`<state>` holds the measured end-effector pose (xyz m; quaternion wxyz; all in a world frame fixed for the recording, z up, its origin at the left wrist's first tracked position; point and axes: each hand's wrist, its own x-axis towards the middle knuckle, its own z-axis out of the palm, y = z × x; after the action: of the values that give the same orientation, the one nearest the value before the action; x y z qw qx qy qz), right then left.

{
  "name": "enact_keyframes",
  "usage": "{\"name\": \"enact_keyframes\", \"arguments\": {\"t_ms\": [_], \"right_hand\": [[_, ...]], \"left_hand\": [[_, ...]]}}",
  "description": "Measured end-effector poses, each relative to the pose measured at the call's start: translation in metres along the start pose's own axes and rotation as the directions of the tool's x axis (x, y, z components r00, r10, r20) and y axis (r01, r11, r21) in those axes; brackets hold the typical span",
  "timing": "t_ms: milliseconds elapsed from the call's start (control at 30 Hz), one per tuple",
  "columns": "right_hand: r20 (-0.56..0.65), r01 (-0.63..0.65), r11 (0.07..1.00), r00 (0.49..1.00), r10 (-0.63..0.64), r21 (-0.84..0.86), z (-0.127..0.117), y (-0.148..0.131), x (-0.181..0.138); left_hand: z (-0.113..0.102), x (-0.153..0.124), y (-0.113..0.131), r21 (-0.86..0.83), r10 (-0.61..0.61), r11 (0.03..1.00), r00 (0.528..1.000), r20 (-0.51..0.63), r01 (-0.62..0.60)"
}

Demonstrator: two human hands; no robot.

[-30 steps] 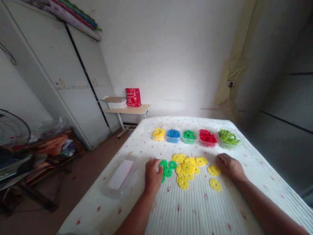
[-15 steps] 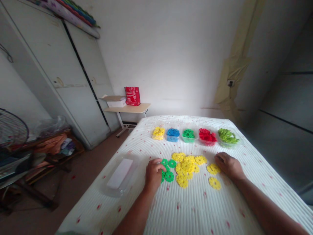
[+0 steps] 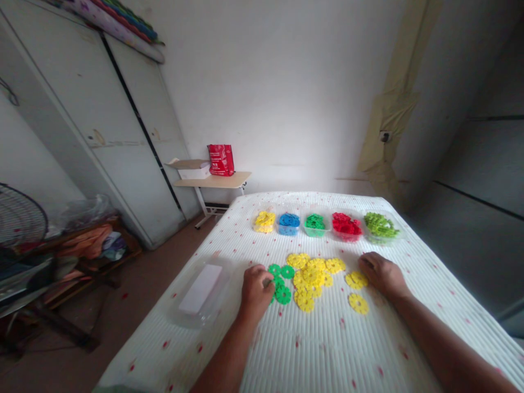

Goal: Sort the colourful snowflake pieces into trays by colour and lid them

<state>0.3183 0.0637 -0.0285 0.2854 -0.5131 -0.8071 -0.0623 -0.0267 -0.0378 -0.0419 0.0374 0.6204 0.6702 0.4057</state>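
A white ribbed bed cover [image 3: 319, 349] carries a loose pile of yellow flower-shaped plastic discs [image 3: 313, 278] with a few green discs [image 3: 281, 285] at its left side. My left hand [image 3: 255, 292] rests curled with its fingertips pinched at the green discs. My right hand [image 3: 379, 274] lies knuckles-up beside two yellow discs [image 3: 357, 280] at the pile's right edge, its fingers curled under and hidden. Another yellow disc [image 3: 358, 304] lies apart, nearer to me.
Five clear tubs stand in a row at the far side: yellow [image 3: 265, 222], blue [image 3: 289, 224], green [image 3: 315, 224], red [image 3: 346, 226], lime [image 3: 380, 226]. A clear lid [image 3: 201, 292] lies left of my left hand. A small table [image 3: 215, 183], wardrobe [image 3: 102, 131] and fan [image 3: 18, 221] stand beyond the bed.
My left hand has drawn a little toward me and the green discs have spread out, one now lying nearer. The right hand has barely moved.
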Motion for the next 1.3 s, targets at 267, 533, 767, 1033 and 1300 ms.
{"name": "enact_keyframes", "arguments": {"t_ms": [267,533,767,1033,1300], "right_hand": [[0.003,-0.01,1.0,1.0,0.01,0.019,-0.001,-0.001,0.0],[0.015,-0.011,1.0,1.0,0.011,0.004,-0.001,0.0,-0.001],[0.022,-0.008,1.0,1.0,0.009,-0.013,0.002,0.002,-0.001],[0.013,-0.024,1.0,1.0,0.024,0.02,0.001,0.001,-0.001],[0.045,-0.019,0.999,0.999,0.021,-0.042,0.004,0.003,-0.002]], "left_hand": [[-0.009,-0.002,0.002,-0.072,0.056,0.996,0.987,0.149,-0.046],[-0.014,-0.006,0.003,-0.066,0.066,0.997,0.964,0.256,-0.05],[-0.014,-0.008,0.001,-0.059,0.08,0.996,0.952,0.297,-0.065],[-0.016,-0.006,0.008,-0.025,0.07,0.998,0.951,0.3,-0.065],[-0.017,-0.007,0.008,-0.053,0.115,0.993,0.961,0.251,-0.105]]}}
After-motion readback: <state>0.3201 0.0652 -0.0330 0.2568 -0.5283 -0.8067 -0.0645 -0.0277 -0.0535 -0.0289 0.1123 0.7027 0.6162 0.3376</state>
